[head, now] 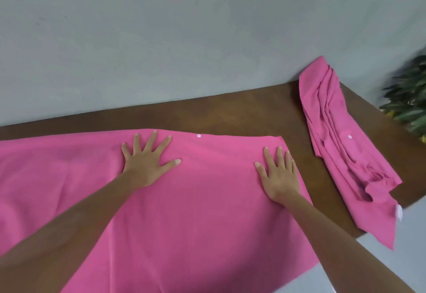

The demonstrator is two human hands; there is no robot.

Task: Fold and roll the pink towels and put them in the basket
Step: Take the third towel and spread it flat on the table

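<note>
Pink towel [184, 212] under both flat hands — left edge cut off.

A brown wooden surface [242, 110] runs along a pale grey wall and ends in a corner at the right. One large pink towel [184, 212] lies spread flat on it, covering most of the near part and reaching past the front edge; a small white dot sits near its far hem. Well apart to the right, a second pink towel [345, 149] lies loosely bunched in long folds along the surface's right edge, its near end hanging over the corner
</note>
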